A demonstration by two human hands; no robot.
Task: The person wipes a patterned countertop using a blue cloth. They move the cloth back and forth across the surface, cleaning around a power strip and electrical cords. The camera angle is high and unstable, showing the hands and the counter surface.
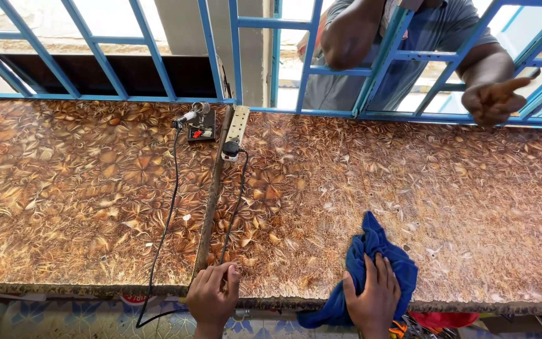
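Observation:
My right hand [374, 295] lies flat on a crumpled blue cloth [377, 254], pressing it onto the brown leaf-patterned counter [446, 201] near its front edge. Part of the cloth hangs over that edge. My left hand [213, 294] rests on the counter's front edge, fingers curled, where a black cable [236, 201] runs off the counter. It seems to pinch the cable, though the grip is hard to make out.
A white power strip [237, 125] with a black plug lies at the back centre, beside a small black device [201, 130] with a second black cable [169, 213]. Blue window bars [233, 56] stand behind the counter. Another person leans there, one hand [494, 99] pointing.

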